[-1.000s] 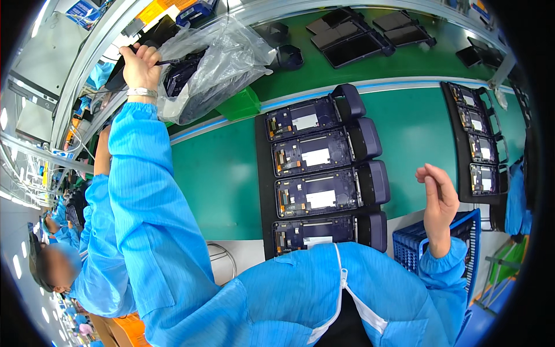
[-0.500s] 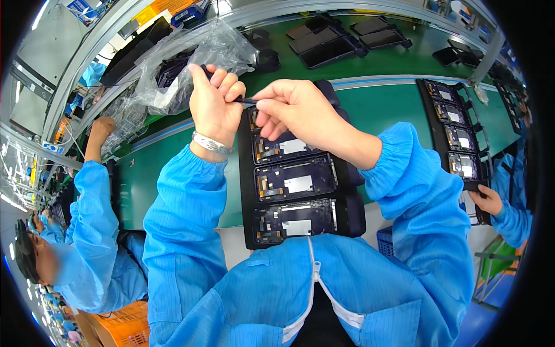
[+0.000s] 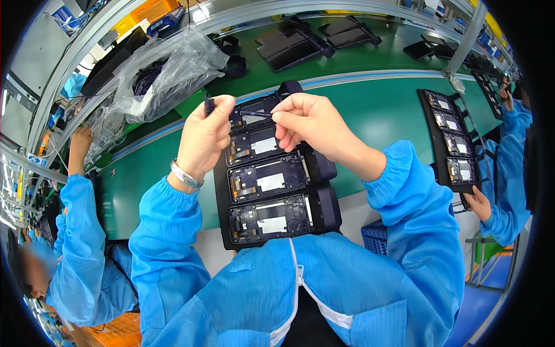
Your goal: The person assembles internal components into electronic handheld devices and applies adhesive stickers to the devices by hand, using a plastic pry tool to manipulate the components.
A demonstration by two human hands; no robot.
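A worker's two hands had parted above a bench [image 3: 376, 124], each with a dark part of its own. Half a second earlier the left hand [image 3: 199, 139] and the right hand [image 3: 315, 124] had met over a single dark item; a second earlier the left was up by the clear bag [image 3: 193, 61] and the right was empty. The change suggested that a strip [image 3: 254, 114] had come away from what the left hand carried, leaving the right free to handle it alone.

The strip was pinched at one end between the right thumb and forefinger, the other fingers loosely curled. It lay nearly level, pointing toward the left hand but apart from it, and in view crossed the farthest casing [image 3: 238, 122]; its height above that casing could not be told.

The left hand was closed, with a small black piece [image 3: 208, 105] gripped at the forefinger and jutting up past the knuckles. Whether more was tucked in the palm could not be seen.

Below, four casings sat in a row on a black tray [image 3: 222, 211], the nearest close to the worker's jacket [image 3: 243, 289]. At right, a co-worker's hand [image 3: 478, 203] was at the near end of a second tray [image 3: 440, 156].
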